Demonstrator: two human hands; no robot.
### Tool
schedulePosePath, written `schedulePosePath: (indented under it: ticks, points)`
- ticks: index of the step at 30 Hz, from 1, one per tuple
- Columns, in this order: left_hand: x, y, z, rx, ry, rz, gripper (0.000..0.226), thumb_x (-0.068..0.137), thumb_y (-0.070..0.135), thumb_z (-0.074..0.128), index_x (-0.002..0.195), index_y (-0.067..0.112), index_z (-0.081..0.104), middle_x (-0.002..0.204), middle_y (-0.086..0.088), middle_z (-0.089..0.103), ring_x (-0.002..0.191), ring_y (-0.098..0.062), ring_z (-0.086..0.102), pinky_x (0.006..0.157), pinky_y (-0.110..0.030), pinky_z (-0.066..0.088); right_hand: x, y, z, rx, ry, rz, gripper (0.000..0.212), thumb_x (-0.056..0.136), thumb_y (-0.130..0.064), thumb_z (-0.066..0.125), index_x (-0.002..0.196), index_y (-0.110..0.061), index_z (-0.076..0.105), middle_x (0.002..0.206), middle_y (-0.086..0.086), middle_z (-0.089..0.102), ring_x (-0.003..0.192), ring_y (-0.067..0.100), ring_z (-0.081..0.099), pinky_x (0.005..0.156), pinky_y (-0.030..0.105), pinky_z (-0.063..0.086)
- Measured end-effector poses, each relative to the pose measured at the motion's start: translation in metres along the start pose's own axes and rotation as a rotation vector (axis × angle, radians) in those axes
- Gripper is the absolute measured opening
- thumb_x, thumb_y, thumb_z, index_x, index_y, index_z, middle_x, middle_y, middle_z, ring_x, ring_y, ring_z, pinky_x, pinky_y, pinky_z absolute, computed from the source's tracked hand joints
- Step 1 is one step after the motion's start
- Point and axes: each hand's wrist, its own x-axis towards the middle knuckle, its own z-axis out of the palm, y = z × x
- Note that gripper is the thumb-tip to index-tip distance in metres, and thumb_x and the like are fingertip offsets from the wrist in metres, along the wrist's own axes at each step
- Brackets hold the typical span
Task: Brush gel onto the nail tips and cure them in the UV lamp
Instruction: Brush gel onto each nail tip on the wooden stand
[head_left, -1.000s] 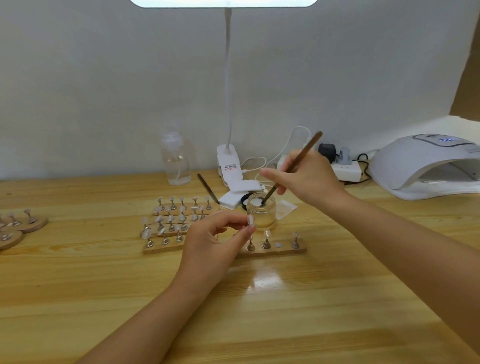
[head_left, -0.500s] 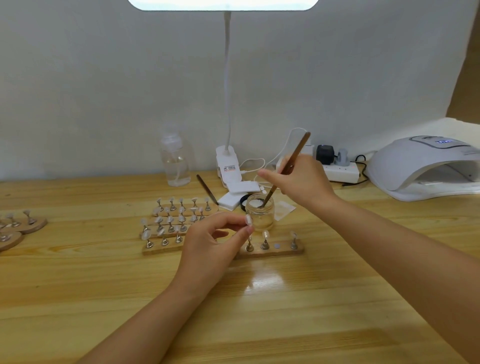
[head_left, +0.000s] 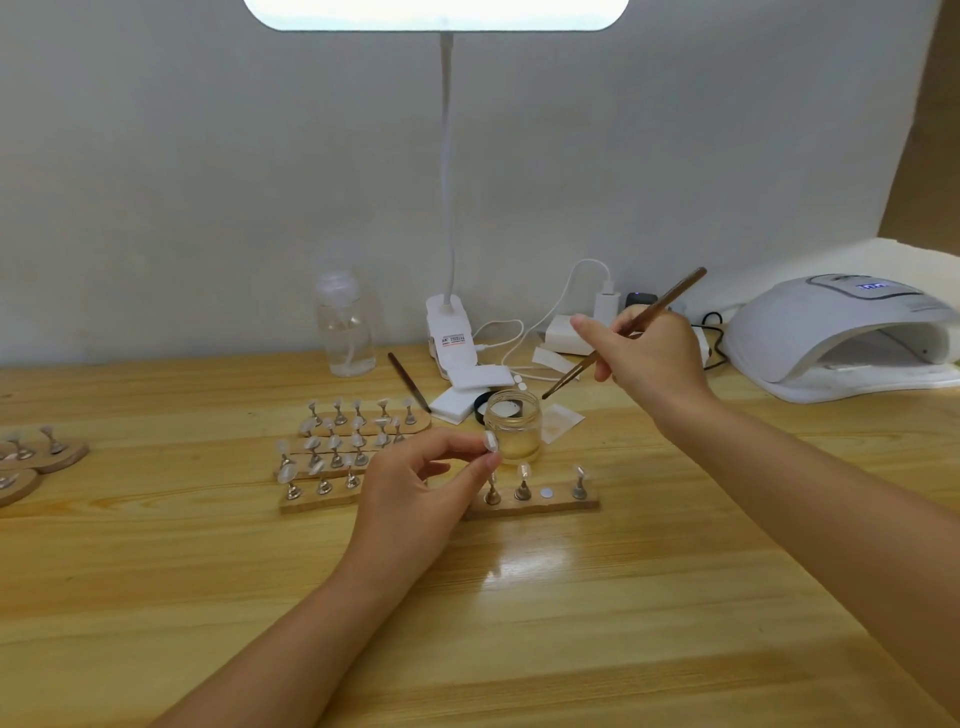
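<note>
**Brush lifted beside the gel jar, nail tip pinched in your left hand**

Your right hand (head_left: 649, 358) has its fingers closed around the brush (head_left: 626, 332), which slants down to the left; its bristle end hangs just beside the far right rim of the open gel jar (head_left: 513, 427), outside the glass. Your left hand (head_left: 415, 499) pinches one nail tip (head_left: 490, 442) between thumb and forefinger, held just in front of the jar, the other fingers loosely curled. Right of that hand lies a wooden holder strip (head_left: 532, 506) with three pegs standing and one bare metal disc. More strips of mounted nail tips (head_left: 343, 441) sit left of the jar. The UV lamp (head_left: 841, 338) stands at the far right of the table (head_left: 519, 649), well apart from both hands, its opening facing you.
</note>
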Motion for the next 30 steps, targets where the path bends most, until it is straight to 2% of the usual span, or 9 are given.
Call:
schedulePosePath:
  ticks: [3,6,9,12,14,17,22,25,30]
  points:
    - [0.0,0.0,0.0,0.005,-0.002,0.008,0.023,0.074,0.013,0.071,0.076,0.035,0.068,0.081,0.02,0.069,0.082,0.0,0.064,0.084,-0.033,0.052,-0.019,-0.004,-0.002,0.248,0.012,-0.013,0.032,0.087,-0.035,0.06,0.064,-0.015,0.051,0.042,-0.002,0.057,0.035,0.003,0.048,0.045,0.017,0.042]
    - [0.001,-0.001,0.001,0.004,0.003,0.017,0.025,0.073,0.012,0.072,0.075,0.037,0.067,0.081,0.02,0.069,0.081,0.001,0.064,0.084,-0.031,0.052,-0.048,-0.004,0.0,0.391,-0.007,-0.133,0.026,0.088,-0.037,0.054,0.071,-0.018,0.055,0.051,0.003,0.063,0.038,0.009,0.054,0.041,0.014,0.042]
    - [0.0,-0.002,0.001,-0.004,0.005,0.026,0.026,0.073,0.012,0.072,0.075,0.037,0.068,0.081,0.019,0.07,0.083,0.0,0.064,0.084,-0.032,0.052,-0.07,-0.002,0.0,0.382,-0.02,-0.266,0.023,0.083,-0.041,0.049,0.082,-0.023,0.064,0.069,-0.005,0.07,0.051,0.004,0.06,0.049,0.009,0.043]
    - [0.001,-0.003,0.001,-0.006,0.008,0.045,0.027,0.073,0.011,0.071,0.076,0.038,0.068,0.082,0.018,0.07,0.084,-0.001,0.064,0.083,-0.031,0.052,-0.08,0.0,-0.002,0.324,-0.061,-0.36,0.018,0.086,-0.037,0.051,0.083,-0.028,0.066,0.074,-0.016,0.069,0.064,0.0,0.063,0.055,0.008,0.044]
    - [0.001,-0.004,0.001,-0.004,0.009,0.063,0.028,0.073,0.01,0.071,0.077,0.037,0.068,0.083,0.017,0.07,0.084,-0.002,0.064,0.082,-0.031,0.052,-0.084,0.001,-0.002,0.337,-0.085,-0.367,0.022,0.089,-0.037,0.057,0.074,-0.025,0.067,0.07,-0.009,0.069,0.061,0.001,0.062,0.054,0.01,0.046]
    - [0.001,-0.005,0.002,-0.009,-0.003,0.073,0.026,0.074,0.008,0.071,0.078,0.034,0.07,0.082,0.014,0.071,0.085,-0.004,0.064,0.081,-0.032,0.052,-0.088,0.002,0.001,0.384,-0.106,-0.413,0.035,0.086,-0.038,0.043,0.065,-0.021,0.066,0.057,-0.001,0.065,0.053,0.003,0.059,0.054,0.014,0.047]
    - [0.001,-0.007,0.002,-0.005,-0.012,0.073,0.026,0.075,0.008,0.07,0.079,0.034,0.07,0.082,0.01,0.07,0.085,-0.004,0.063,0.08,-0.027,0.052,-0.09,0.005,0.008,0.279,-0.14,-0.503,0.039,0.089,-0.032,0.038,0.069,-0.014,0.066,0.063,-0.007,0.064,0.06,0.0,0.061,0.059,0.011,0.046]
    - [0.001,-0.007,0.001,0.014,-0.003,0.079,0.03,0.075,0.007,0.07,0.077,0.037,0.068,0.08,0.011,0.068,0.083,0.001,0.061,0.076,-0.019,0.05,-0.091,0.008,0.008,0.33,-0.138,-0.485,0.041,0.089,-0.034,0.037,0.062,-0.019,0.064,0.054,-0.007,0.061,0.052,0.004,0.06,0.053,0.013,0.045]
    - [0.001,-0.007,0.001,0.006,-0.009,0.071,0.029,0.075,0.006,0.07,0.078,0.035,0.069,0.08,0.011,0.067,0.081,0.001,0.06,0.074,-0.017,0.048,-0.089,0.007,0.008,0.284,-0.107,-0.512,0.039,0.09,-0.033,0.036,0.067,-0.02,0.065,0.061,-0.007,0.064,0.06,0.004,0.063,0.059,0.016,0.05]
